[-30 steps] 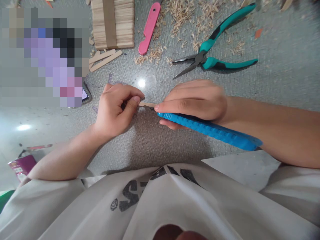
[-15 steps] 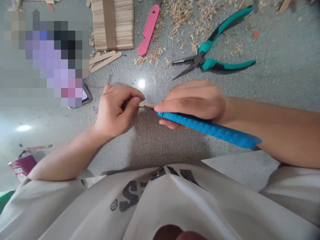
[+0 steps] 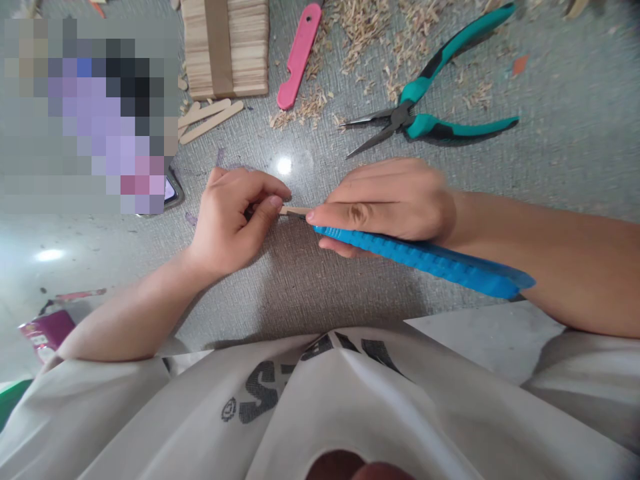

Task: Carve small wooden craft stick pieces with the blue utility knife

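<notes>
My left hand (image 3: 233, 217) is closed in a pinch on a small wooden stick (image 3: 294, 211) held against the grey table (image 3: 575, 133). Only a short piece of the stick shows between my two hands. My right hand (image 3: 390, 203) is wrapped round a blue craft knife (image 3: 425, 260), with the index finger stretched along its top. The knife's front end meets the stick just right of my left thumb. The blade itself is hidden under my fingers.
Teal long-nose pliers (image 3: 430, 100) lie behind my right hand among wood shavings (image 3: 370, 33). A pink knife (image 3: 299, 57), a banded stack of wooden sticks (image 3: 225, 47) and loose sticks (image 3: 210, 120) lie at the back. A purple packet (image 3: 45, 333) sits far left.
Almost nothing differs: the blue knife's rear end has swung slightly to the right and down, while both hands stay on the stick.
</notes>
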